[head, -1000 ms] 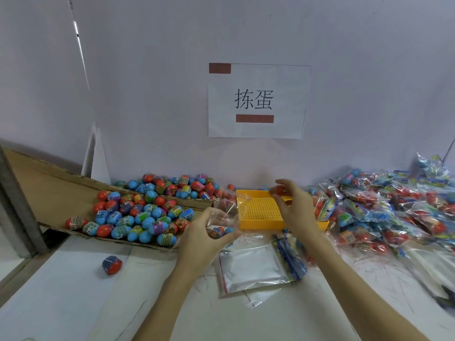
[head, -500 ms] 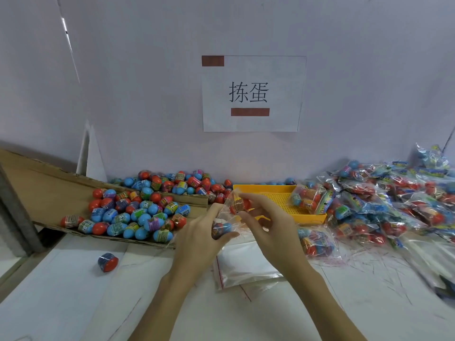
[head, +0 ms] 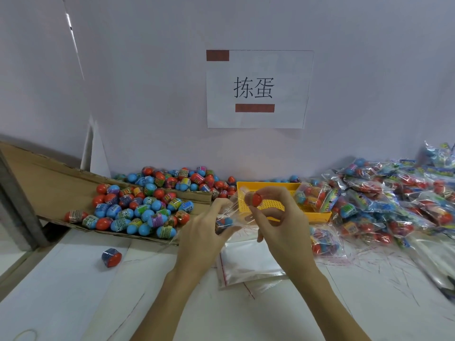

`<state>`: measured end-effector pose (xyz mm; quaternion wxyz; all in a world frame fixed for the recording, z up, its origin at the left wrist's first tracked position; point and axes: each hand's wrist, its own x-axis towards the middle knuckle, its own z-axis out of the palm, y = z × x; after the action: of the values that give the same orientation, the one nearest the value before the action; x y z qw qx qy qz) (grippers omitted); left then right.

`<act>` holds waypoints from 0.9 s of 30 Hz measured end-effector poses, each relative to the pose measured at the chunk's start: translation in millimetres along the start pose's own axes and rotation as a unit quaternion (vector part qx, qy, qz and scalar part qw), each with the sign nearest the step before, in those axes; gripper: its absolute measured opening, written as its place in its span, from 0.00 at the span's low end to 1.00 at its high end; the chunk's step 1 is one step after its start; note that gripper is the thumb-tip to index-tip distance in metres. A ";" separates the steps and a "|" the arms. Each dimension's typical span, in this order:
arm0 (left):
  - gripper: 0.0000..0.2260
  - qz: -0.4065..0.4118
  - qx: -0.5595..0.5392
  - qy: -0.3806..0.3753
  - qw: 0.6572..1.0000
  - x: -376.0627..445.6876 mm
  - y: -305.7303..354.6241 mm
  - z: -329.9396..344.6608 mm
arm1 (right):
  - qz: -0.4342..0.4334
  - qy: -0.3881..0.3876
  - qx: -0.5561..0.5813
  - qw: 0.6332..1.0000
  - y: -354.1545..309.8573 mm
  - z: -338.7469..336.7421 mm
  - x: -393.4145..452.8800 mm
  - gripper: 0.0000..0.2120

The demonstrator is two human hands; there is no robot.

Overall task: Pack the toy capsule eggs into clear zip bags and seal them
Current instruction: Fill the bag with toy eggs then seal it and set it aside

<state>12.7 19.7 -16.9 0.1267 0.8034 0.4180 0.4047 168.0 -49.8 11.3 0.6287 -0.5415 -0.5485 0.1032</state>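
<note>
My left hand (head: 205, 232) holds a clear zip bag (head: 232, 212) by its edge; a blue-and-red capsule egg (head: 223, 222) shows inside it. My right hand (head: 280, 220) pinches a red capsule egg (head: 256, 199) at the bag's mouth, in front of a yellow perforated tray (head: 273, 189). A big heap of loose blue and red capsule eggs (head: 145, 205) lies on a cardboard flap (head: 49, 183) at the left. One egg (head: 111, 257) lies alone on the white table.
A stack of flat unfilled zip bags (head: 248, 264) lies under my hands. Many filled bags (head: 384, 203) are piled at the right. A paper sign (head: 258, 89) hangs on the wall behind. A rubber band (head: 25, 335) lies at the lower left.
My right hand came back from the yellow tray with a red egg and brought it to the bag held by my left hand. The camera view shifted slightly.
</note>
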 end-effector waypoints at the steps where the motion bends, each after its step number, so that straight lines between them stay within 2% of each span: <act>1: 0.28 -0.002 0.000 0.002 1.000 -0.3 0.4 -0.4 | -0.003 0.019 0.002 1.000 -0.5 1.5 -0.6 0.14; 4: 0.28 -0.009 -0.007 0.003 1.000 -0.5 0.7 -1.6 | 0.014 0.037 0.022 0.999 -0.3 2.2 0.2 0.14; 13: 0.27 -0.022 -0.012 0.019 0.999 -0.4 4.7 -4.0 | 0.019 -0.038 -0.013 0.999 1.4 -1.0 -1.2 0.14; 16: 0.26 0.007 -0.008 0.018 1.000 -0.5 3.0 -2.2 | -0.002 -0.059 -0.040 0.997 0.7 2.3 -3.0 0.13; 20: 0.21 0.068 0.008 0.016 0.997 -2.6 2.4 1.2 | -0.027 -0.081 -0.073 0.994 3.7 4.7 -4.0 0.05; 24: 0.19 0.080 0.010 0.027 0.996 -2.8 0.6 2.9 | -0.079 -0.122 -0.109 0.983 4.4 6.5 -7.8 0.09; 27: 0.19 0.062 -0.004 0.028 0.998 -4.1 -2.3 4.9 | -0.078 -0.148 -0.146 0.975 6.8 7.4 -9.2 0.13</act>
<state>13.8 18.5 -23.5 0.0931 0.8154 0.3692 0.4361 161.7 -49.5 -0.8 0.4609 -0.5615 -0.6853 0.0512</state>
